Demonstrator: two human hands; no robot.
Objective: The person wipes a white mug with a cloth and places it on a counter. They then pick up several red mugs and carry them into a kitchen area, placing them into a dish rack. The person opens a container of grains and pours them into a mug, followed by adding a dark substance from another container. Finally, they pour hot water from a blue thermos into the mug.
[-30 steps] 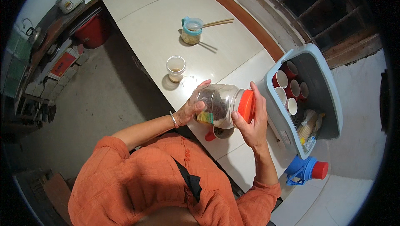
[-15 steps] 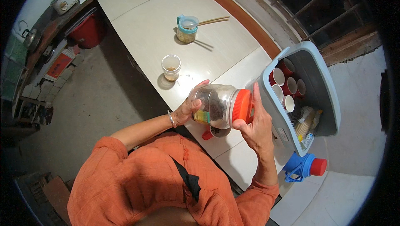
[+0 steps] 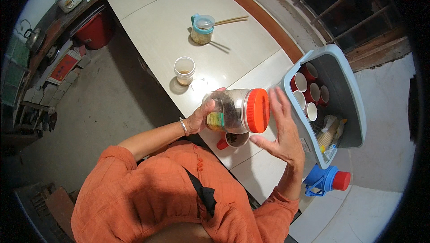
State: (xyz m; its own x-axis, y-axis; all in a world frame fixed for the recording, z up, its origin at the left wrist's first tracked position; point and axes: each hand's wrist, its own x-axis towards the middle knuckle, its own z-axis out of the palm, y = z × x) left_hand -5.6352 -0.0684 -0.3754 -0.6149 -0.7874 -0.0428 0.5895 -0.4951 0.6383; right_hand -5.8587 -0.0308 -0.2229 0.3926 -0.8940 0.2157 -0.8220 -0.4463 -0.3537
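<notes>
My left hand (image 3: 200,116) is wrapped round the base of a clear plastic jar (image 3: 234,118) tipped on its side above the table. Dark, loose contents show through its wall. The jar's ribbed orange lid (image 3: 257,111) faces right and sits on its mouth. Beside the lid, my right hand (image 3: 283,131) is open, thumb and fingers spread, apart from it or barely touching. Partly hidden beneath the jar stands a mug with a red handle (image 3: 222,143), with dark bits inside.
A plastic cup (image 3: 184,70) with brownish liquid stands on the white table (image 3: 156,32). Farther back is a teal-rimmed container (image 3: 201,31) with chopsticks (image 3: 231,20). A grey bin (image 3: 354,108) holding several red paper cups stands right, near a blue thermos (image 3: 320,178).
My right hand has let go of the orange lid and opened, moving slightly right. The jar has turned a little, showing more of the lid's top; my left hand still holds it.
</notes>
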